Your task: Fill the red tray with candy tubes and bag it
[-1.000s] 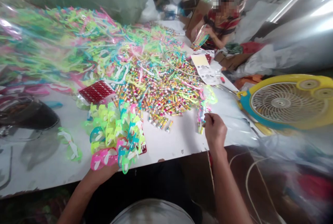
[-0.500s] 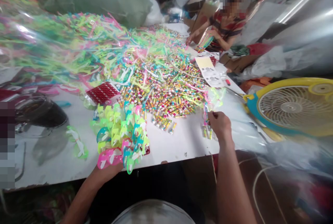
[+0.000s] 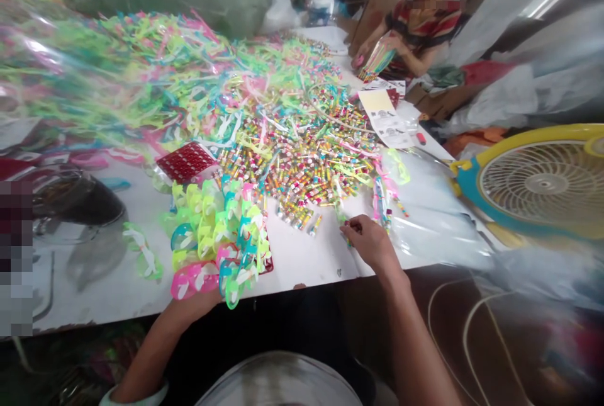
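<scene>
My left hand is at the table's front edge, its fingers hidden beneath a dense bunch of small plastic toys in green, yellow, blue and pink with white straps. They look like little glasses. A red card edge shows under the bunch, and the hand appears to hold it from below. My right hand is closed in a pinch over the white table, on a slim green plastic toy. Just right of it lies a small pile of toys with coloured tubes. One loose green toy lies on the left.
Small coloured tubes are heaped mid-table, with a large mound of plastic toys behind. A red card, a glass mug, printed sheets and a fan stand around. A co-worker sits at the far right.
My right hand has moved left from the small pile at the right, with the slim green toy in its fingers. My left hand has stayed nearly still under the bunch.
</scene>
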The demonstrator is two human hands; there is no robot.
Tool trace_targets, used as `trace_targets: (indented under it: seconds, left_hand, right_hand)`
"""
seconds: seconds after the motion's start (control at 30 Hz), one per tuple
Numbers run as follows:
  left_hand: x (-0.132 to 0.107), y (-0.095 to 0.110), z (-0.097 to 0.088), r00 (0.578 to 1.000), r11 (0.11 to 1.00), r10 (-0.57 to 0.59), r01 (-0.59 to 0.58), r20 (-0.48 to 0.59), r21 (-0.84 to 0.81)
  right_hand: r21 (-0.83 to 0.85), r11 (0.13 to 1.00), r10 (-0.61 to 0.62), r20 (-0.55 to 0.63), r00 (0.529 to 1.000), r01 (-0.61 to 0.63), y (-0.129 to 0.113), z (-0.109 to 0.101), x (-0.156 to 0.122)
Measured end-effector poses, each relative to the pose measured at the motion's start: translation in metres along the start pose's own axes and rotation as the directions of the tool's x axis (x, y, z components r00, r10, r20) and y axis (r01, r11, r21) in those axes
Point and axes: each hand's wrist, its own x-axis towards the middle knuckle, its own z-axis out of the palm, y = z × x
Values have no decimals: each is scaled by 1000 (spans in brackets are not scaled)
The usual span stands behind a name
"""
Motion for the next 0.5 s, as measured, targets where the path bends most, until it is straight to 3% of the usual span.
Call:
trace_targets:
  seconds: [0.13, 0.23, 0.33, 0.4, 0.5]
  left_hand:
    - [-1, 11, -1, 999, 997, -51, 52, 14, -50]
    - [-3, 12, -2, 995, 994, -98, 98, -5, -38]
    - [-3, 8, -2, 992, 991, -126, 125, -25, -38]
    - [-3, 5, -2, 990, 989, -140, 139, -8, -59]
    - [-2, 2, -1, 987, 981, -161, 160, -5, -110]
  right_hand:
    - [363, 931, -33, -24, 999, 39, -19, 12, -20]
    - [694, 719, -184, 152, 971, 28, -47, 38, -49]
    - [819, 573, -338, 267, 903, -28, -66, 70, -73]
    - [813, 583, -352, 232, 907, 18, -69, 85, -82]
    - [660, 720, -357, 88, 930, 214, -66, 91, -88]
